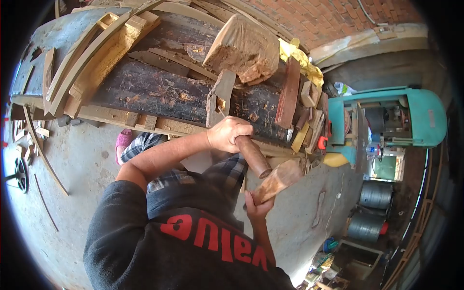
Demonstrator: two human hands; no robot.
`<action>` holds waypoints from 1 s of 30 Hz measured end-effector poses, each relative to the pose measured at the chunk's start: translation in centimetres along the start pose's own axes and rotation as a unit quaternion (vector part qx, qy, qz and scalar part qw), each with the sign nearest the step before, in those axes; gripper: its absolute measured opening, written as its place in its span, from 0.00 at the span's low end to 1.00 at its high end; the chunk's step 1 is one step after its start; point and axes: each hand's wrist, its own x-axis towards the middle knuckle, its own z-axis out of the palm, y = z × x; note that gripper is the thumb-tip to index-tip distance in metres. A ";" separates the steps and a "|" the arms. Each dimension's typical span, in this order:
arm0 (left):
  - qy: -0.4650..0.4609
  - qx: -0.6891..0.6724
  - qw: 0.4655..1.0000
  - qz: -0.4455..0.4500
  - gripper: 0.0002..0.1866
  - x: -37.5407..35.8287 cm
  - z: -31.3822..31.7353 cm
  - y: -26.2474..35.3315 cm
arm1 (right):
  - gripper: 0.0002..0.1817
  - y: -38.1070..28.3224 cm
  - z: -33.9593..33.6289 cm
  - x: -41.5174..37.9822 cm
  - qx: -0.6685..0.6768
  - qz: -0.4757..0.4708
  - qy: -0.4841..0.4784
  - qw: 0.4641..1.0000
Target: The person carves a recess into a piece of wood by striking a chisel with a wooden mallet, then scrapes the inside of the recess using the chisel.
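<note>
My left hand (229, 134) is closed round a chisel (253, 157) with a thick, round wooden handle. Its thin blade points up at a notch in a small flat piece of wood (220, 94), which lies across a dark log. Lower down, my right hand (258, 205) grips a wooden mallet (280, 180), a worn, stubby club whose head is close beside the butt of the chisel handle. Behind the notched piece, a big rough wood block (245, 48) rests on the logs.
The dark log (150, 89) and curved planks (92, 53) stretch off to the left. A reddish wood strip (288, 92), wood offcuts and a red tape measure (322, 142) sit at the right end. Beyond stands a teal machine (425, 118). A pink slipper (123, 145) shows below.
</note>
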 end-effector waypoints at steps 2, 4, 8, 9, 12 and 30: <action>0.009 -0.010 1.000 -0.002 0.14 -0.1 -0.1 0.1 | 0.22 -3.9 -0.2 0.8 0.073 0.010 0.111 0.991; -0.019 0.003 1.000 0.016 0.14 0.0 -0.1 -0.1 | 0.26 -3.9 -1.5 0.8 0.097 0.019 0.076 0.992; -0.029 0.014 0.999 0.018 0.15 -0.2 0.3 -0.2 | 0.24 -2.9 -1.5 1.7 -0.022 -0.197 -0.065 0.978; -0.036 0.019 0.999 0.008 0.14 0.1 0.3 -0.2 | 0.24 0.0 -0.6 0.9 -0.032 -0.119 -0.022 0.992; -0.070 0.056 0.996 -0.010 0.14 1.5 0.3 -0.8 | 0.24 1.3 -0.7 0.7 -0.006 -0.015 0.056 0.998; -0.045 -0.002 0.999 0.013 0.15 0.4 0.7 1.2 | 0.26 -5.5 -2.9 0.3 0.108 -0.002 0.034 0.994</action>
